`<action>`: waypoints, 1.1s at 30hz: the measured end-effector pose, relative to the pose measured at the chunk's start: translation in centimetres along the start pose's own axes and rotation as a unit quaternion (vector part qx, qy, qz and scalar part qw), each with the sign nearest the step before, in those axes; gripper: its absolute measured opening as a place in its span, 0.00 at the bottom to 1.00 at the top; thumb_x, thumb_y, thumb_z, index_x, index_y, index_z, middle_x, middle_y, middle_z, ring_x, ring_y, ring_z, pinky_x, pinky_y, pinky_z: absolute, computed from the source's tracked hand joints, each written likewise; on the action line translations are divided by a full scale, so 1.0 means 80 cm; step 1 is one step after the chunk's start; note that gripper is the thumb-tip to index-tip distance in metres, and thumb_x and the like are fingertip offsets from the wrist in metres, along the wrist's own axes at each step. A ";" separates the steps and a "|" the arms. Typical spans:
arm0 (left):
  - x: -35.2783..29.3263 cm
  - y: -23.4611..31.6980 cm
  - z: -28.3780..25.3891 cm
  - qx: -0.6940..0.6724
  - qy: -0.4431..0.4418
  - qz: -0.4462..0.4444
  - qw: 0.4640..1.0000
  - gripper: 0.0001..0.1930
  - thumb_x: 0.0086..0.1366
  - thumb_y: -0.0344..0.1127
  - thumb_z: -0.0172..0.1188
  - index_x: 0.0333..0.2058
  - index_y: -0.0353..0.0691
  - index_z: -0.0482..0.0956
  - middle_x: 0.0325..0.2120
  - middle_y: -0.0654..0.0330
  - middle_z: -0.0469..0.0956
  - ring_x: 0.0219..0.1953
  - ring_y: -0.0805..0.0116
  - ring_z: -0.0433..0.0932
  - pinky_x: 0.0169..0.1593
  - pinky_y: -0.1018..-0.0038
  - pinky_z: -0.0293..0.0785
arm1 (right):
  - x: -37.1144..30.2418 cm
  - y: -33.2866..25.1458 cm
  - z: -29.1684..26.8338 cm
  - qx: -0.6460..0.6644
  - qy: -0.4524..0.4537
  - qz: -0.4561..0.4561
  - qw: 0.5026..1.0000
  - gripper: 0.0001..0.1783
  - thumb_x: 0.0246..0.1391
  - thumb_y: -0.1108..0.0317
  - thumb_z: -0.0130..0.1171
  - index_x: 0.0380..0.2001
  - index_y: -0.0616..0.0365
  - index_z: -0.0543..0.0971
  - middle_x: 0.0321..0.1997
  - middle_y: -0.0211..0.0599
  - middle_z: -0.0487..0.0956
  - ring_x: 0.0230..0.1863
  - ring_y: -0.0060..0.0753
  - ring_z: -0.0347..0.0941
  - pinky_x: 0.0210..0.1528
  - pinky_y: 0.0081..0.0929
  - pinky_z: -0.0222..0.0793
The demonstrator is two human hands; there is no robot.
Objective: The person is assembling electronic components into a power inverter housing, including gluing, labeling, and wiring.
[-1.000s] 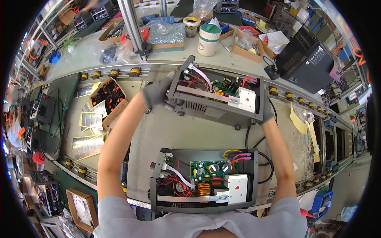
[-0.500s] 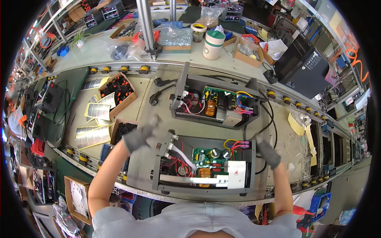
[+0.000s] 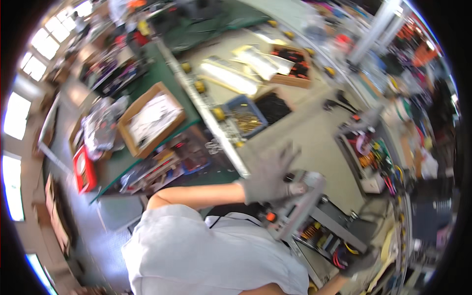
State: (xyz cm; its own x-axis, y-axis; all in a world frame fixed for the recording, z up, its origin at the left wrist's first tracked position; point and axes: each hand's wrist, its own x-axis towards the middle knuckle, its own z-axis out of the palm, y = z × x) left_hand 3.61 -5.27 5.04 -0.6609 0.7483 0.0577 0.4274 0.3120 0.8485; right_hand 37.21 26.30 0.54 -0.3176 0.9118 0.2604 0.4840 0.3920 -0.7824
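An open dark metal case with a copper coil, circuit parts and coloured wires inside lies nearest my body, its end panel with an orange switch turned toward me. My left hand, in a grey glove, has its fingers spread, the thumb side touching the top of that end panel. At the opposite end of the case, by the red wires, my right hand in a dark grey glove curls round the edge, somewhat blurred. A second open case with similar parts stands farther off on the line.
A blue bin of brass-coloured parts sits beside a box of black pieces. Beyond are shiny labelled sheets and a carton of black and orange parts. A carton of white papers and a red box are at left.
The view has swung left and tilted. Both hands have come to the near case, the left onto its end panel and the right onto its other end.
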 end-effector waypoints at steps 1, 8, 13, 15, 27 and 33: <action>-0.011 -0.032 0.028 -0.164 -0.113 -0.053 0.978 0.41 0.59 0.60 0.52 0.60 0.33 0.54 0.59 0.37 0.53 0.62 0.45 0.56 0.63 0.58 0.51 | -0.003 -0.006 -0.015 -0.100 -0.038 0.035 0.994 0.34 0.53 0.44 0.53 0.51 0.66 0.69 0.39 0.42 0.77 0.28 0.34 0.72 0.33 0.28 0.70; 0.028 -0.021 0.061 -0.231 -0.004 -0.084 0.969 0.42 0.62 0.65 0.40 0.64 0.38 0.46 0.62 0.36 0.48 0.61 0.39 0.58 0.62 0.62 0.56 | 0.033 -0.001 0.054 0.046 0.180 -0.237 0.954 0.27 0.62 0.51 0.43 0.52 0.65 0.69 0.34 0.36 0.76 0.27 0.30 0.72 0.30 0.27 0.70; 0.136 -0.041 0.077 -0.238 -0.067 -0.002 0.969 0.41 0.62 0.64 0.42 0.63 0.37 0.49 0.60 0.42 0.53 0.60 0.46 0.59 0.63 0.64 0.55 | 0.094 0.051 0.045 -0.258 0.183 -0.444 0.838 0.28 0.60 0.50 0.42 0.53 0.60 0.70 0.52 0.49 0.74 0.47 0.47 0.73 0.44 0.37 0.72; 0.131 -0.043 0.045 -0.187 -0.123 -0.013 0.975 0.36 0.62 0.58 0.49 0.61 0.40 0.58 0.58 0.45 0.59 0.60 0.50 0.61 0.63 0.65 0.57 | 0.116 0.070 0.026 -0.382 0.169 -0.536 0.733 0.29 0.58 0.46 0.43 0.52 0.57 0.72 0.56 0.46 0.71 0.49 0.50 0.72 0.45 0.38 0.72; -0.124 -0.292 -0.336 0.465 0.339 -0.372 0.729 0.13 0.54 0.45 0.59 0.39 0.52 0.82 0.39 0.55 0.75 0.44 0.55 0.73 0.47 0.61 0.71 | 0.148 0.134 -0.004 -0.443 0.165 -0.474 0.743 0.37 0.52 0.34 0.38 0.49 0.52 0.75 0.62 0.44 0.66 0.54 0.46 0.71 0.41 0.35 0.72; -0.126 -0.300 -0.339 0.422 0.329 -0.316 0.784 0.13 0.55 0.45 0.58 0.39 0.54 0.82 0.40 0.55 0.76 0.46 0.54 0.74 0.49 0.62 0.71 | 0.117 0.080 0.023 -0.300 0.164 -0.443 0.829 0.42 0.55 0.33 0.27 0.54 0.55 0.72 0.60 0.48 0.68 0.51 0.49 0.73 0.42 0.36 0.72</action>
State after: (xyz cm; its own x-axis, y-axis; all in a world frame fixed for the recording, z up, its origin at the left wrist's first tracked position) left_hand -16.73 -36.18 -1.67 -0.9614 -0.0876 0.2608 -0.0401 0.9824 0.1824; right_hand 35.82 37.09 -3.05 -0.5741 0.1787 0.7990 0.5282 0.8265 0.1946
